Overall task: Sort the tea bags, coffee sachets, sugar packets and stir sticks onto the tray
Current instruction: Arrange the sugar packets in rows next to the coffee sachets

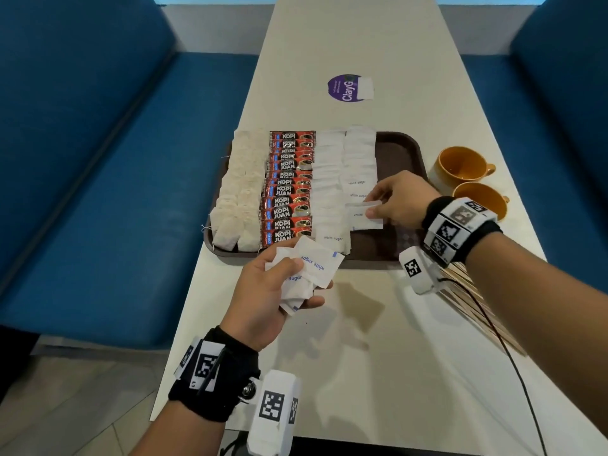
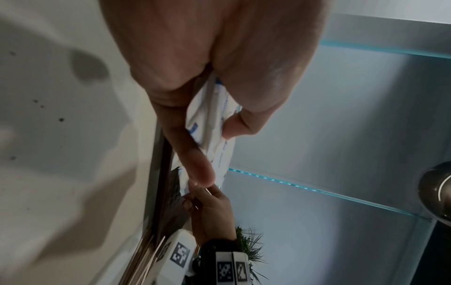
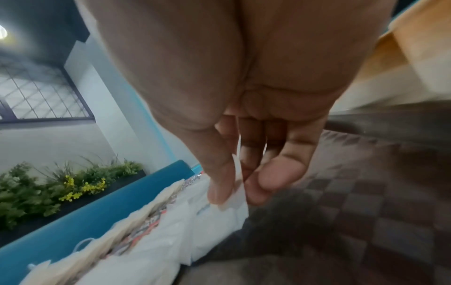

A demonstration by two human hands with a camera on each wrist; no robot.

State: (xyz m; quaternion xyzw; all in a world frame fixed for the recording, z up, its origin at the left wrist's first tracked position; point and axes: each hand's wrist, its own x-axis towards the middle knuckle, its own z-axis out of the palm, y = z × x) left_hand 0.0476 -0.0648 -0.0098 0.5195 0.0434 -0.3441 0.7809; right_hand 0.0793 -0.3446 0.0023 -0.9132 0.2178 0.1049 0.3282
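Observation:
A brown tray [image 1: 399,149] holds columns of tea bags [image 1: 237,189], red coffee sachets [image 1: 288,189] and white sugar packets [image 1: 329,179]. My left hand [image 1: 263,297] grips a fanned bunch of sugar packets [image 1: 309,274] just in front of the tray's near edge; the left wrist view shows that bunch [image 2: 214,123] between thumb and fingers. My right hand [image 1: 394,202] pinches one sugar packet [image 1: 363,215] over the right sugar column; the right wrist view shows this packet [image 3: 238,194] held by thumb and fingertips. Wooden stir sticks [image 1: 470,301] lie on the table under my right forearm.
Two orange cups [image 1: 460,166] stand right of the tray. One white packet [image 1: 366,88] lies beside a purple round sticker [image 1: 343,88] farther up the white table [image 1: 362,357]. Blue bench seats [image 1: 98,159] flank both sides. A black cable [image 1: 513,357] trails from my right wrist.

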